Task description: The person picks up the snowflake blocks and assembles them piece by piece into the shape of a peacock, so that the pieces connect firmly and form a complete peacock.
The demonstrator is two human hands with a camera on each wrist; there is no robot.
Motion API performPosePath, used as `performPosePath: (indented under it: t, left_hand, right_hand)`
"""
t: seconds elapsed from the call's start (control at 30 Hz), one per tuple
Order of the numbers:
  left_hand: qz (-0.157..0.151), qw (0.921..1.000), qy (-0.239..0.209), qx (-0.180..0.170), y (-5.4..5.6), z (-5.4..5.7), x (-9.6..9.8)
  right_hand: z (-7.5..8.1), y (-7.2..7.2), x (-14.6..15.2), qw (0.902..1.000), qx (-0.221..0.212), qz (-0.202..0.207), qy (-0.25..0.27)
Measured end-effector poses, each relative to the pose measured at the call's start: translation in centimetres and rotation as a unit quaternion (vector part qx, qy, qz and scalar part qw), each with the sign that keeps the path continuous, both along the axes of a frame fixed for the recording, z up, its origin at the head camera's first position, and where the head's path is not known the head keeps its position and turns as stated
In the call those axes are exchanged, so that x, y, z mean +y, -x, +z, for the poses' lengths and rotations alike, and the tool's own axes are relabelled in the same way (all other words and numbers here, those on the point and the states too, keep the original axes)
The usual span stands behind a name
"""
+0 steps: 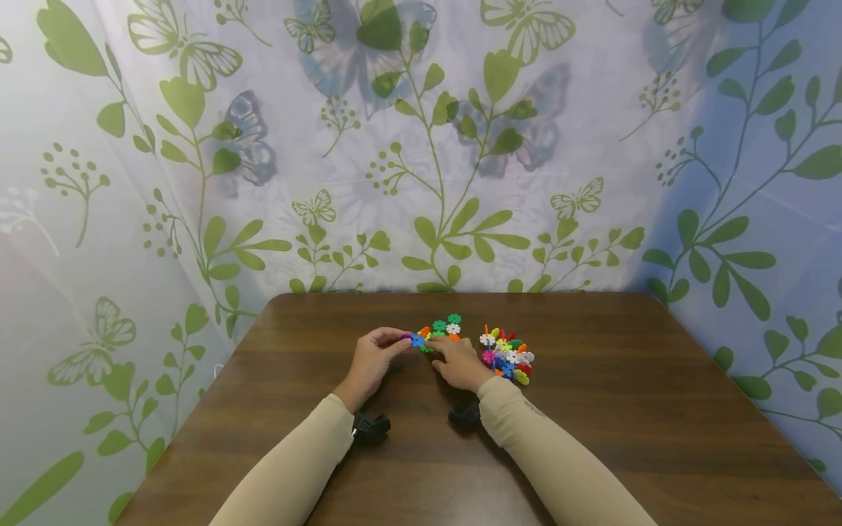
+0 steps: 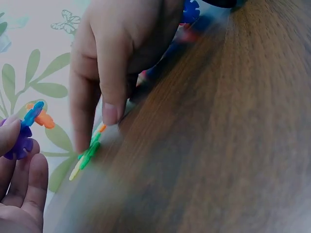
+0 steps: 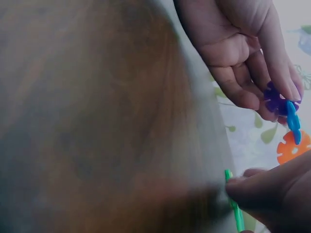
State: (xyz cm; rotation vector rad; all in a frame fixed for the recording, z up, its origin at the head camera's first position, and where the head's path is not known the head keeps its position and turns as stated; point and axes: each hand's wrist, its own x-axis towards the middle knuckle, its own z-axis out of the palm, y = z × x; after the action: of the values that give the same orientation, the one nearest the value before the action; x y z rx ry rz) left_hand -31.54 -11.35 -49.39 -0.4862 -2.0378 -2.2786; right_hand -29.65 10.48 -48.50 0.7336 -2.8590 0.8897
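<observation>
My left hand (image 1: 372, 362) pinches a purple flower-shaped disc (image 3: 275, 101) between thumb and fingers. Slotted onto it is a blue disc (image 3: 293, 121), and an orange disc (image 3: 290, 150) joins the blue one; this small chain is held up off the table. My right hand (image 1: 463, 365) reaches down beside it with fingers pointing at the tabletop. Its fingertips are at a green disc (image 2: 90, 154) lying there, with a yellow disc (image 2: 74, 172) by it. In the head view, green discs (image 1: 439, 326) and a white disc (image 1: 453, 329) lie just beyond the right hand.
A pile of mixed-colour flower discs (image 1: 506, 356) sits to the right of my right hand. The brown wooden table (image 1: 592, 438) ends at a curtain (image 1: 395, 241) printed with leaves and butterflies. Each wrist carries a black device (image 1: 372, 429).
</observation>
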Motion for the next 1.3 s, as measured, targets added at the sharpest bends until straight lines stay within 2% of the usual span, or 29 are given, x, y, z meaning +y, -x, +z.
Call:
performPosePath:
  t: [0.1, 0.3, 0.37, 0.63, 0.93, 1.17, 1.3]
  left_hand:
    - [0.0, 1.0, 0.004, 0.003, 0.0, -0.2, 0.0]
    - [-0.001, 0.9999, 0.01, 0.005, 0.1, -0.2, 0.0]
    - [-0.005, 1.0, 0.005, 0.001, 0.1, -0.2, 0.1]
    - [-0.01, 0.9999, 0.0, -0.011, 0.0, -0.2, 0.2]
    - [-0.014, 0.9998, 0.013, -0.004, -0.1, 0.0, 0.0]
    - [-0.007, 0.9995, 0.031, -0.003, 0.0, -0.3, -0.1]
    - [-0.005, 0.9995, 0.03, 0.003, 0.1, -0.3, 0.0]
  right_hand:
    - [-0.1, 0.0, -0.1, 0.9999, 0.008, -0.001, -0.007]
    - [-0.5, -0.2, 0.1, 0.9972, 0.046, -0.019, 0.056]
    - [-0.6, -0.2, 0.3, 0.9965, 0.047, -0.024, 0.065]
    - [-0.6, -0.6, 0.8, 0.9936, -0.024, -0.018, 0.109]
    - [-0.3, -0.5, 1.0, 0.997, -0.043, 0.029, 0.057]
    - [0.0, -0.4, 1.5, 0.9891, -0.094, 0.049, 0.102]
    - [0.1, -0.4, 1.8, 0.9843, -0.099, 0.064, 0.131]
